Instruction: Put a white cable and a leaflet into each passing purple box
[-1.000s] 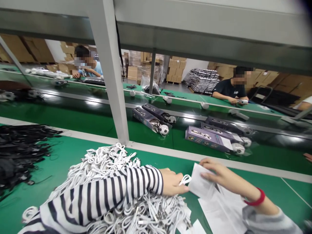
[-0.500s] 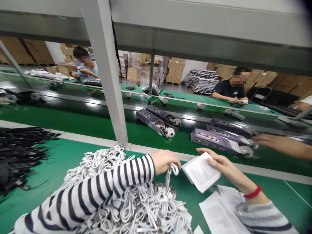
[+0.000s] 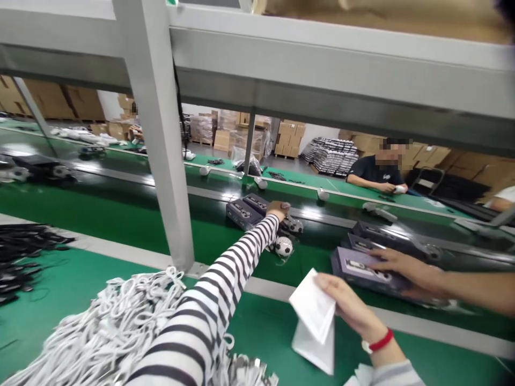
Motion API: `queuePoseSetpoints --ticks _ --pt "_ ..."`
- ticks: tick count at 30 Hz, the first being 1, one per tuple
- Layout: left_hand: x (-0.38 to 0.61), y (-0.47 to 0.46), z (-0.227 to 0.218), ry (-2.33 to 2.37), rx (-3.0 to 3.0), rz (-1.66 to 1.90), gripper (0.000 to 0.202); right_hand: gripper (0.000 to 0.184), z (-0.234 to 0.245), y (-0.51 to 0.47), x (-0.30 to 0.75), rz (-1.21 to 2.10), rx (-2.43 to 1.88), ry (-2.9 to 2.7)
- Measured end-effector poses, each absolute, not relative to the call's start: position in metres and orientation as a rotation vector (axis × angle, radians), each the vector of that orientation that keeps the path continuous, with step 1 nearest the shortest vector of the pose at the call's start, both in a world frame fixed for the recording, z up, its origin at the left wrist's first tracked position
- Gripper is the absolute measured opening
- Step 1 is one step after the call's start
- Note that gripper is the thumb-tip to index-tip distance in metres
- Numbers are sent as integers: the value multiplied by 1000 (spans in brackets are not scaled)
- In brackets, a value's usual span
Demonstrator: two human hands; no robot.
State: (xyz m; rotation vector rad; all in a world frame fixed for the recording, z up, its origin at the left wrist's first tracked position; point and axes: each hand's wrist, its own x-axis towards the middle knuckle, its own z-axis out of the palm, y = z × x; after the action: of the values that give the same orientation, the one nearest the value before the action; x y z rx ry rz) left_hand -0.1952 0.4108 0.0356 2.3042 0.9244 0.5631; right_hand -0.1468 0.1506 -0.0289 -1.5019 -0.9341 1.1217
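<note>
Currently, the green conveyor belt [image 3: 120, 206] carries dark product boxes [image 3: 241, 213] beside a small football [image 3: 284, 246]; white cables [image 3: 108, 321] lie heaped on the counter [image 3: 80, 279]. Left-hand fingers [image 3: 279, 206] curl over the boxes' far end, grip undetermined. The right hand [image 3: 350, 305] pinches a folded white leaflet [image 3: 314, 316] narrowly.

Apparently a folded white paper leaflet [image 3: 313, 320]

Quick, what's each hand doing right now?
Left hand: curled on a dark box, grip can't be told.
Right hand: closed, holding white paper leaflets.
</note>
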Motion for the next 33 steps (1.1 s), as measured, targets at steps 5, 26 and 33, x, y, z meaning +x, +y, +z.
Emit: queuePoseSetpoints --ticks 5,26,33 --pt "-152 418 7 961 2474 505 28 33 -51 154 -135 973 -1813 -1280" --pt "-229 372 -16 488 3070 93 52 34 -22 136 -121 1003 -1699 -1319" --pt "-211 375 -20 265 3096 227 28 32 -7 123 -105 848 -1590 -944"
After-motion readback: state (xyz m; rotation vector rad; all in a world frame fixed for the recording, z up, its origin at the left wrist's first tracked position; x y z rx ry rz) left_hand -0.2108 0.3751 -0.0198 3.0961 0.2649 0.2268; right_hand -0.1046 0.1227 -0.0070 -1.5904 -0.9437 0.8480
